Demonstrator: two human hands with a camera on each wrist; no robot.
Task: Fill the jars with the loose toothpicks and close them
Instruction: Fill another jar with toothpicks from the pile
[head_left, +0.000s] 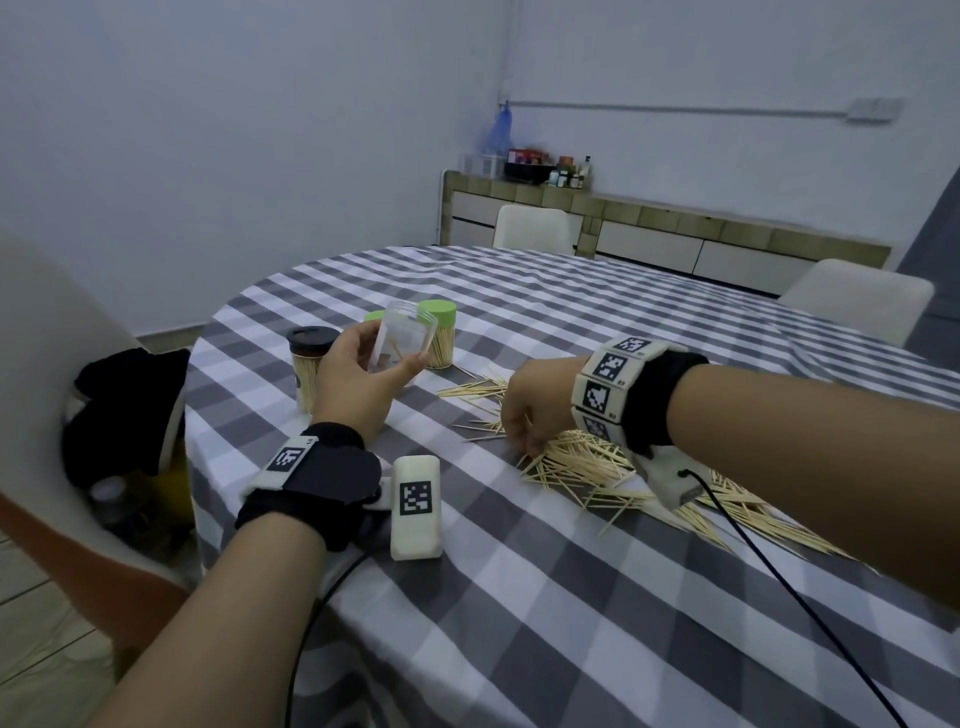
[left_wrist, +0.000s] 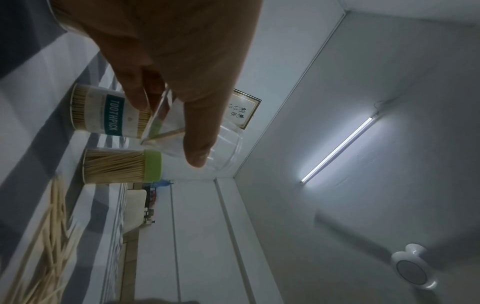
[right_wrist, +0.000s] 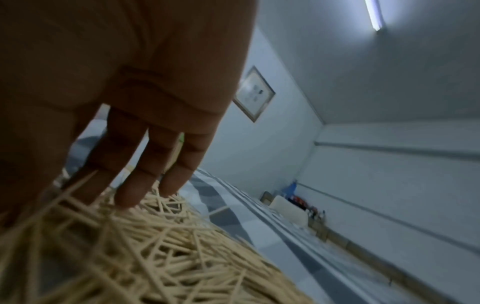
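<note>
Currently left hand (head_left: 358, 379) holds a clear jar (head_left: 400, 340) off the table (head_left: 571, 597), thumb and fingers curled around its wall, jar tilted with mouth up and away. Left wrist view shows a couple of toothpicks inside the jar (left_wrist: 197, 144), otherwise near empty, no lid on it.

Right hand (head_left: 535, 405) is down on the loose toothpicks (head_left: 587, 462), fingers (right_wrist: 135, 185) extended with tips pressing into the pile (right_wrist: 161, 246). One toothpick sticks up between two fingers. Can't tell if anything is actually pinched; thumb side is hidden.

Pile spreads across the checked cloth on the right, from under the right hand back toward the table edge; a thinner scatter lies further out toward the jars.

Two filled jars stand behind the clear jar: green-lid jar (head_left: 439, 335) closed, upright, and a second green lid (head_left: 375, 315) mostly hidden by the hand. Brown-lid jar (head_left: 311, 364) stands left, full, closed.

White marker block (head_left: 415, 506) sits at the left wrist.
</note>
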